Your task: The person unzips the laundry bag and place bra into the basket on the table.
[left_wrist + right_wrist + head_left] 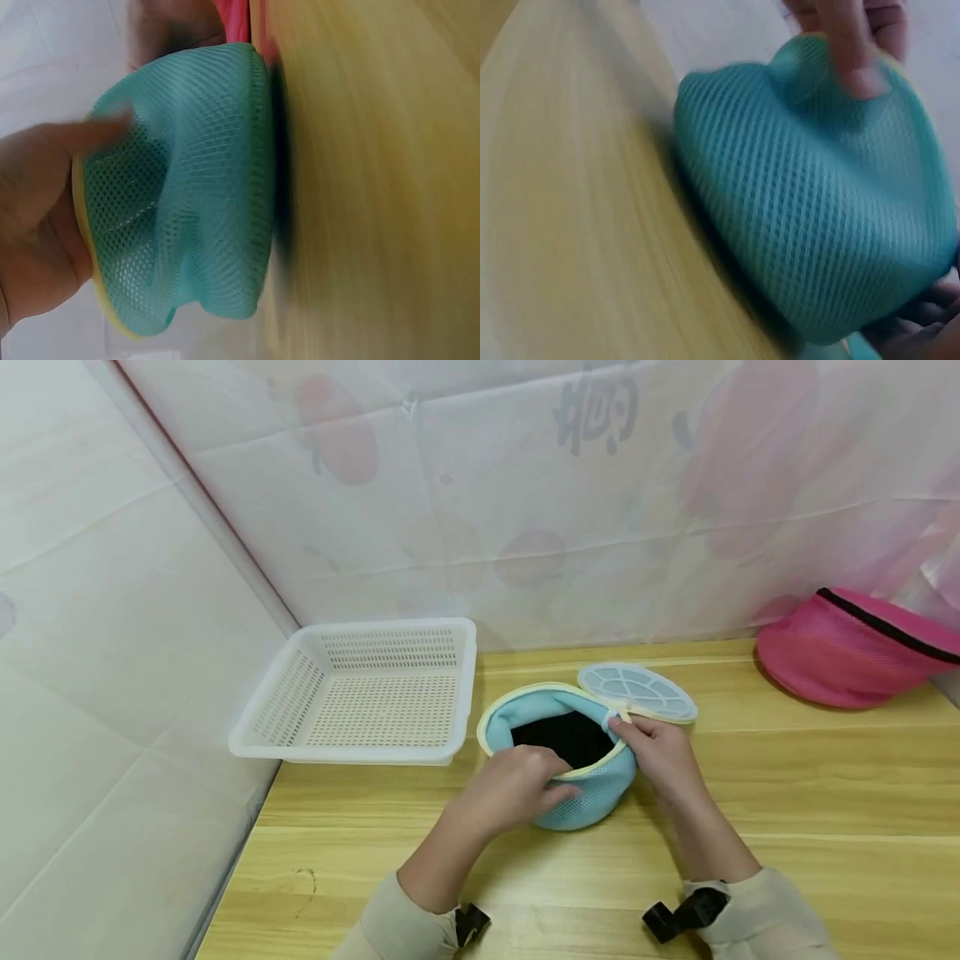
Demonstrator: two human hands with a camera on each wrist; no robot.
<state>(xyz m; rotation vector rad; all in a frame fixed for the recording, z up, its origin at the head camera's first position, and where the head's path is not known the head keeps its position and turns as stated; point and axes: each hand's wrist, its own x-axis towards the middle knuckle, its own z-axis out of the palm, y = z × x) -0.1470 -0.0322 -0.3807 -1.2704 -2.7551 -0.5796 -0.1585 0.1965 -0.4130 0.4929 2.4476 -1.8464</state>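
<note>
A light blue mesh laundry bag [592, 802] with yellow piping stands on the table, its top unzipped. The mesh lid [637, 689] lies folded back behind it on the right. Inside the bag shows black fabric [566, 739]. My left hand [517, 785] reaches over the near rim, its fingers dipping inside and partly hidden, while the extended thumb stays outside the mesh, blurred in the left wrist view. With thumb and fingers, my right hand [660, 752] pinches the rim on the right, close to the lid.
A white plastic basket [465, 693] with slotted walls stands to the left of the bag. At the far right sits a pink mesh bag [847, 652] with a black zip band. A printed sheet [450, 527] covers the wall behind the wooden table [787, 793].
</note>
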